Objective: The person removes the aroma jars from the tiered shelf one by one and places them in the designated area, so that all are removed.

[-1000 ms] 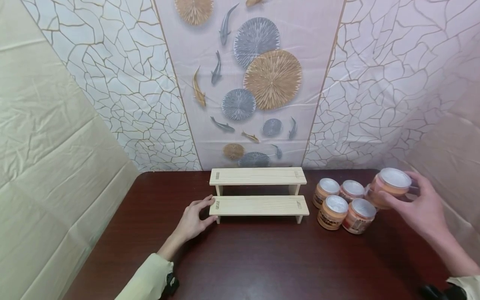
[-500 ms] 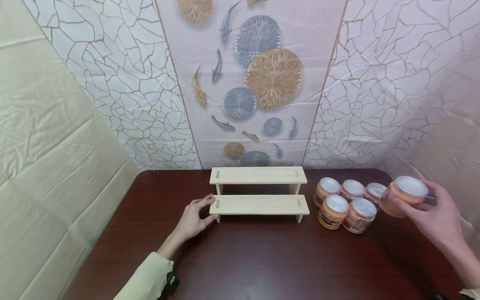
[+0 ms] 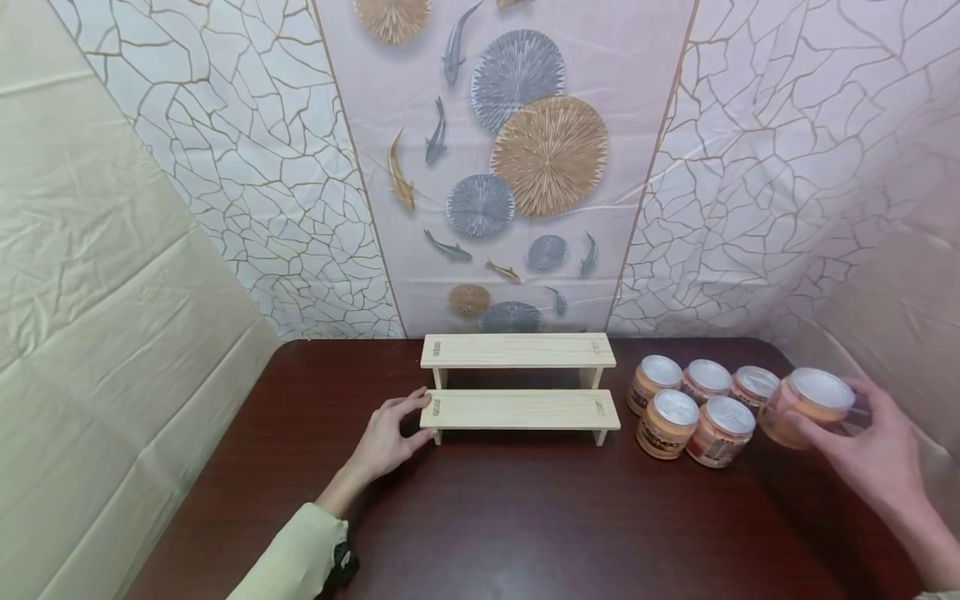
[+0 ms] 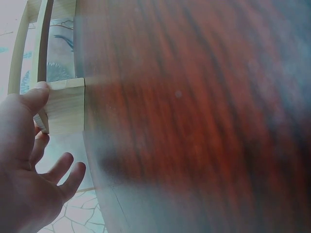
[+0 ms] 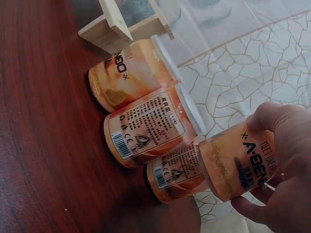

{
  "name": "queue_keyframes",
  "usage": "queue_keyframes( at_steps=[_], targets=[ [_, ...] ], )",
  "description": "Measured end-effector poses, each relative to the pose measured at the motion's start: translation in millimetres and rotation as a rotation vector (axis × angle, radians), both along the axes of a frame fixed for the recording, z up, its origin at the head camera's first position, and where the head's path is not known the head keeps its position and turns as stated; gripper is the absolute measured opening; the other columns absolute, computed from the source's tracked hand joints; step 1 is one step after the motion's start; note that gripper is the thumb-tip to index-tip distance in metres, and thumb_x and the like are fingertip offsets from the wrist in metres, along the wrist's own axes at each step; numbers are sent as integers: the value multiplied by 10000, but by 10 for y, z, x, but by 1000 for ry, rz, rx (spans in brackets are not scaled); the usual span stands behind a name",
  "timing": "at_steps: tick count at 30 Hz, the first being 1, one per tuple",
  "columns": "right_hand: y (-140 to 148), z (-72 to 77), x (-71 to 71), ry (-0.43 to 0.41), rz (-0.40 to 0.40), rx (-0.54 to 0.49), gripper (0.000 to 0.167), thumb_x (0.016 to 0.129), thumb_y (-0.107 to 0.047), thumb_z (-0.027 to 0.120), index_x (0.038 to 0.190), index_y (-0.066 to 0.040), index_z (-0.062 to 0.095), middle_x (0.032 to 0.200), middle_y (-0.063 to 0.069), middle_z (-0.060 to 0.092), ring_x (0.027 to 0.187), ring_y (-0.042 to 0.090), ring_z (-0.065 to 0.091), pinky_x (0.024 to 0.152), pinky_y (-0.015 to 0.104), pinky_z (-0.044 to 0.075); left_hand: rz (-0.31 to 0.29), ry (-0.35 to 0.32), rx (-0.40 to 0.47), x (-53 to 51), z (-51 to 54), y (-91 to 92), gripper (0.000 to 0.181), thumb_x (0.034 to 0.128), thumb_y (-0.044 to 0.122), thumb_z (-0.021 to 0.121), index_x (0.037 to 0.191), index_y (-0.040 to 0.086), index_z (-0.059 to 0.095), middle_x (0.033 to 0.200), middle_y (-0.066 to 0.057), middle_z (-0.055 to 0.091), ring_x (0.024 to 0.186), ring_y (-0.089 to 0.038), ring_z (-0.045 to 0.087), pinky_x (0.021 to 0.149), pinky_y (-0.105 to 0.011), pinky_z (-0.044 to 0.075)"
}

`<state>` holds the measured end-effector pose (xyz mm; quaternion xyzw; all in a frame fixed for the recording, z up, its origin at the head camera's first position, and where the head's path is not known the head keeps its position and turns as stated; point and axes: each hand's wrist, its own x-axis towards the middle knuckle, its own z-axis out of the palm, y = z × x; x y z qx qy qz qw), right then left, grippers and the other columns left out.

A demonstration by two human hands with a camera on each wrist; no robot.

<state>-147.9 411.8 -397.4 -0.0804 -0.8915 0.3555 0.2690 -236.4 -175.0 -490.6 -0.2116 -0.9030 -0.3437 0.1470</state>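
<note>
In the head view my left hand (image 3: 388, 437) pinches the left end of the lower board of a pale wooden two-step display rack (image 3: 517, 410). Thumb and fingertips lie on either side of that board's end (image 4: 43, 121) in the left wrist view, the other fingers spread loose. My right hand (image 3: 877, 442) grips an orange jar (image 3: 806, 408) with a silvery lid by its sides. This jar, lettered in black, hangs above the table at the right end of a cluster of similar jars. Of these, a front jar (image 3: 666, 425) and its neighbour (image 3: 722, 432) stand upright.
Three more jars form the back row, including the left one (image 3: 654, 383) and the right one (image 3: 754, 387). The dark reddish table (image 3: 525, 517) meets a patterned cloth backdrop (image 3: 300, 208) behind, with cloth walls at both sides.
My right hand has carried the jar to the right, out from over the back-row jar, then lowered it a little. My left hand and the rack stay in place.
</note>
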Motion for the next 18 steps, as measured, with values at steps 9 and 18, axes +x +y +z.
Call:
queue_keyframes(
  at_steps=[9,18],
  targets=[
    [-13,-129,37,-32,-13,10,762,792,-149,834,1373,139,434,1226,382,511,833,-204,313,693,34,304,0,3,0,5,6,-5,554,809,188,852,1314,64,662,1407,-73,581,1183,-426,555,937,-595,450],
    [-30,-249,66,-45,-53,35,736,789,-192,836,1351,112,473,1214,382,534,851,-205,290,731,91,274,-1,8,-1,-4,4,-2,548,809,183,850,1311,66,664,1403,-76,584,1180,-425,557,935,-591,454]
  ],
)
